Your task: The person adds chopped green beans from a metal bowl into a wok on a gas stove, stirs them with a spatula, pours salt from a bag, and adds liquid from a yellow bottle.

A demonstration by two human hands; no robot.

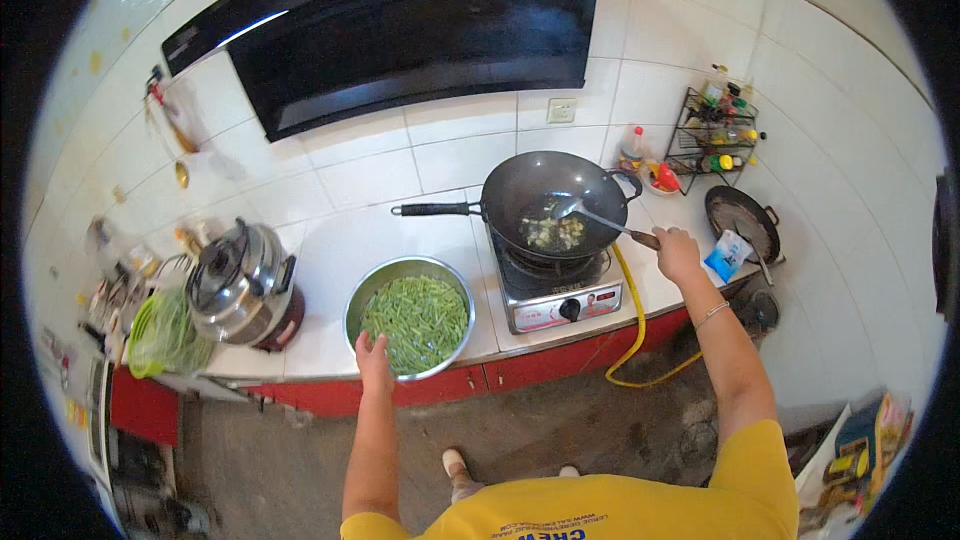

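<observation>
My right hand (680,255) is closed round the wooden handle of a spatula (605,220). Its metal blade rests inside a black wok (510,185), among small pale chopped pieces (553,232) at the bottom. The wok sits on a gas stove (565,305), its long handle pointing left. At the near left rim of a steel bowl (470,315) is my left hand (374,362), fingers apart and reaching over the edge. Cut green beans (418,318) fill much of that bowl. Whether the left fingertips touch the beans or the rim is hard to tell.
A steel pot with a dark lid (235,285) and a green basket (150,335) stand on the left. To the right are a bottle rack (712,135), a second pan (740,220) and a blue-white packet (728,255). A yellow hose (640,325) hangs beside the stove; a range hood (420,50) juts out above.
</observation>
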